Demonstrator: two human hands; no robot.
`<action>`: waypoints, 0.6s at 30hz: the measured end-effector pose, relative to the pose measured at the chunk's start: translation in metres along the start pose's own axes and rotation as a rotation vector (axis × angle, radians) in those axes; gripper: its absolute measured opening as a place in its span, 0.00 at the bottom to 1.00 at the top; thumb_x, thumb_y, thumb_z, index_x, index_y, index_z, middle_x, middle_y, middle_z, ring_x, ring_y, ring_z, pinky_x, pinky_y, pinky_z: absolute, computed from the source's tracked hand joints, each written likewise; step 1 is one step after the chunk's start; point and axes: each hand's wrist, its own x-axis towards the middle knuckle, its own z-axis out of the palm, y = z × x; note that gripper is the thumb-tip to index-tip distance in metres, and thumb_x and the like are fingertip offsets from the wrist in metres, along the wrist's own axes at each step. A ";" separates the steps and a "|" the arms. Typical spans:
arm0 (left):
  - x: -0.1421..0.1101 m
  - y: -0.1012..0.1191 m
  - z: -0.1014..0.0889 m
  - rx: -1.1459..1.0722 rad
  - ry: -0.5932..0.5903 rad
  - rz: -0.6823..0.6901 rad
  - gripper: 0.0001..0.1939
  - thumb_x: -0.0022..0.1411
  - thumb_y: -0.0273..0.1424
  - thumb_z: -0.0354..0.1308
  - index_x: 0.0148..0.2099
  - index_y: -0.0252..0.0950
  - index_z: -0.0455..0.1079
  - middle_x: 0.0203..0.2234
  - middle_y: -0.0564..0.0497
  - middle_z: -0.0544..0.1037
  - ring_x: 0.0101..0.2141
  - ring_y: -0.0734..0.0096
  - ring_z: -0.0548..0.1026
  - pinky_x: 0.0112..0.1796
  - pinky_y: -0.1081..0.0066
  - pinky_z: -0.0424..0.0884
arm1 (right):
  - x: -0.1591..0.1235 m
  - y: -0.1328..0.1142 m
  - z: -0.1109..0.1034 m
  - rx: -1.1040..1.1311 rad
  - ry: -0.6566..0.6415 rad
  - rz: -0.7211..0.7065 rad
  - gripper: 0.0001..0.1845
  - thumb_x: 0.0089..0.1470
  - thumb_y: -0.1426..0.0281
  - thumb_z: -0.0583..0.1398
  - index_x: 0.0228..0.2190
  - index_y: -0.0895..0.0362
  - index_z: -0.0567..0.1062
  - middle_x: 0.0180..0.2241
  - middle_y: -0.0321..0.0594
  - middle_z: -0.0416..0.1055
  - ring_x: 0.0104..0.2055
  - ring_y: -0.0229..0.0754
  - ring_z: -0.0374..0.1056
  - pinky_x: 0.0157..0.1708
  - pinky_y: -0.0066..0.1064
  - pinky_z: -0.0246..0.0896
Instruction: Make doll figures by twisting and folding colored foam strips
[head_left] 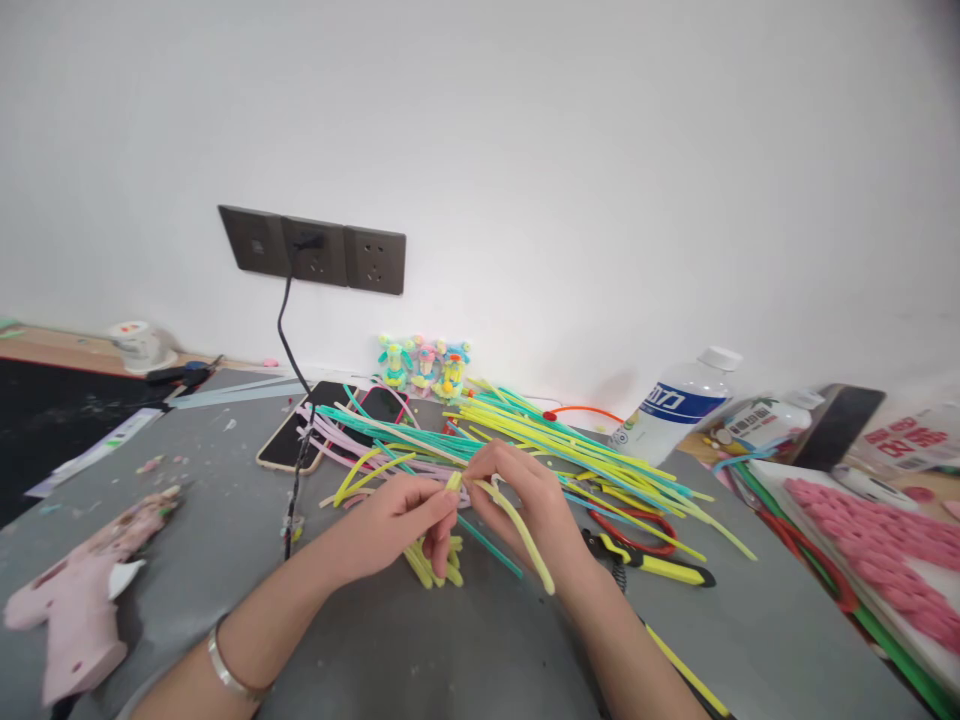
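Observation:
A pale yellow pipe cleaner (pixel 529 540) runs between my two hands, its loose end curving down past the right one. The fingers of my left hand (pixel 416 515) are closed in a pinch on its folded yellow tip. My right hand (pixel 521 500) is also closed on it, close beside the left fingertips. Beneath my left hand, a bundle of short bent yellow pipe cleaner pieces (pixel 424 570) shows partly, the rest hidden by my fingers. Behind both hands lie many long yellow pipe cleaners (pixel 555 440), with teal and lilac ones among them.
Three small fuzzy figures (pixel 425 366) stand against the wall. Phones (pixel 289 440) lie behind the left hand, crossed by a black cable (pixel 283 320). A pink glue gun (pixel 86 610) lies left. To the right are yellow-black pliers (pixel 660 568), a bottle (pixel 675 405) and pink braided material (pixel 877 550).

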 end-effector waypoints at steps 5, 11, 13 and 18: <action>0.000 -0.001 0.001 -0.048 0.002 0.007 0.26 0.67 0.50 0.48 0.24 0.36 0.62 0.16 0.54 0.71 0.19 0.75 0.70 0.26 0.75 0.64 | -0.003 -0.002 0.006 -0.099 0.084 -0.032 0.08 0.57 0.78 0.57 0.30 0.52 0.65 0.29 0.39 0.69 0.33 0.43 0.66 0.32 0.35 0.58; 0.002 -0.005 0.002 -0.073 0.016 0.058 0.25 0.68 0.48 0.47 0.26 0.35 0.64 0.17 0.53 0.73 0.21 0.75 0.70 0.27 0.75 0.65 | -0.004 -0.003 0.013 -0.085 0.157 0.003 0.08 0.57 0.78 0.57 0.29 0.53 0.65 0.29 0.39 0.69 0.33 0.43 0.65 0.33 0.34 0.59; 0.004 -0.006 -0.001 -0.038 0.057 0.075 0.25 0.69 0.47 0.46 0.27 0.35 0.65 0.18 0.52 0.74 0.22 0.74 0.71 0.27 0.75 0.65 | -0.002 0.000 0.011 -0.003 0.143 0.083 0.08 0.58 0.76 0.57 0.29 0.53 0.67 0.28 0.38 0.69 0.32 0.42 0.66 0.32 0.33 0.60; 0.006 -0.008 -0.010 0.204 0.207 0.047 0.23 0.69 0.45 0.46 0.28 0.35 0.68 0.16 0.54 0.72 0.20 0.73 0.69 0.26 0.75 0.64 | 0.003 0.005 0.000 0.121 0.124 0.195 0.06 0.58 0.74 0.58 0.29 0.54 0.72 0.29 0.38 0.71 0.32 0.41 0.68 0.33 0.32 0.62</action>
